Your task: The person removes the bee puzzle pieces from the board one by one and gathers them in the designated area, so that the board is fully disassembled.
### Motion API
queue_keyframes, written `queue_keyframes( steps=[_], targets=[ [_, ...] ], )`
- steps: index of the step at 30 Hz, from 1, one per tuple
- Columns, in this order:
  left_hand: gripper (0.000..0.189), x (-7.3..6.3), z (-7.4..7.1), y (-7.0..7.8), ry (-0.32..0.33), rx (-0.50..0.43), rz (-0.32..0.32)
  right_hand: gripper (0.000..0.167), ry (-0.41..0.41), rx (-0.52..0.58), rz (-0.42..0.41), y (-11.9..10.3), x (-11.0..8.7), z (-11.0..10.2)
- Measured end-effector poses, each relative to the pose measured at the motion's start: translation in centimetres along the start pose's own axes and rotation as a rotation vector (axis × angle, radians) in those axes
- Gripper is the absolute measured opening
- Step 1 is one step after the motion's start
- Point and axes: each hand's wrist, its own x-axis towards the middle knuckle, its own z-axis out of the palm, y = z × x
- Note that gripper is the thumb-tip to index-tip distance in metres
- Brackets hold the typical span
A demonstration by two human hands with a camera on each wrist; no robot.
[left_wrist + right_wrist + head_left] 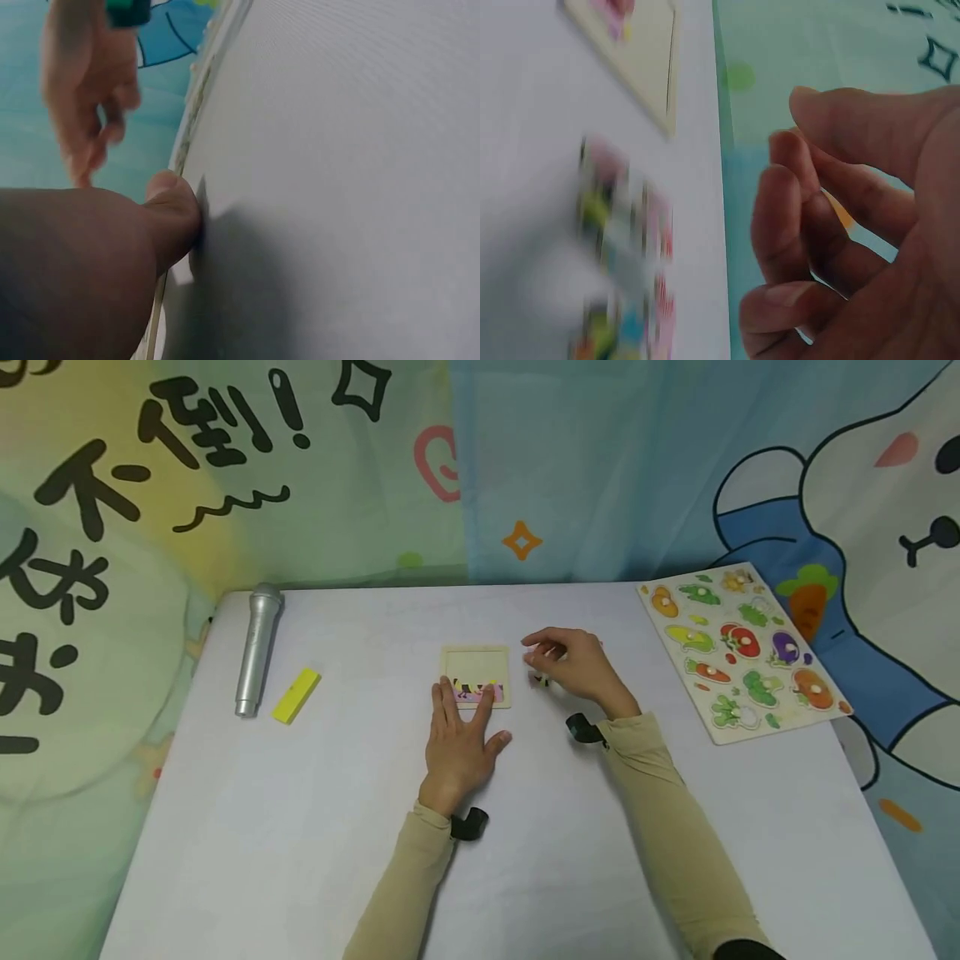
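A small square puzzle board (477, 665) lies mid-table, with a strip of colourful pieces (491, 692) along its near edge. My left hand (461, 750) presses on that strip with straight fingertips, its thumb (174, 214) out to the side in the left wrist view. Right of the board, my right hand (576, 667) hovers with loosely bent fingers and nothing between them. Below it are loose, patterned puzzle pieces (626, 217), blurred in the right wrist view and partly hidden by the hand in the head view.
On the left stand apart a silver cylinder like a microphone (258, 647), lying down, and a yellow block (296, 695). A vegetable puzzle board (712, 706) lies at the right edge of the white table (360, 827). A printed curtain (585, 468) hangs behind.
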Motion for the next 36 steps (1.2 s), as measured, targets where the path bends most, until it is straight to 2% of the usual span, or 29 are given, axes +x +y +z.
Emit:
queue_keyframes(
  steps=[3,6,9,14,20,27,36],
  targets=[
    [0.073,0.0,-0.1,0.0,0.009,-0.01,0.001,0.029,-0.068,0.003,-0.049,-1.4,1.2,1.1],
    [0.072,0.1,-0.4,-0.1,-0.008,-0.003,0.001,0.027,-0.101,0.008,-0.074,-2.3,2.2,1.9],
    [0.071,0.1,-0.6,-0.2,-0.01,0.011,-0.007,0.028,-0.143,-0.002,-0.078,-2.9,3.1,2.9],
    [0.07,0.2,-0.6,-0.6,-0.009,0.001,-0.004,0.031,-0.28,-0.033,-0.089,-3.7,4.2,4.5],
    [0.071,0.4,-0.4,-0.9,-0.031,-0.007,0.005,0.029,-0.395,-0.057,-0.056,-4.5,5.1,6.2],
    [0.069,-0.2,-0.4,-0.9,-0.065,0.0,0.008,0.025,-0.438,-0.064,-0.013,-4.1,5.2,7.8],
    [0.068,0.0,-0.3,-1.0,-0.061,0.012,-0.01,0.017,-0.418,-0.083,-0.053,-4.6,5.3,8.3]
  ],
)
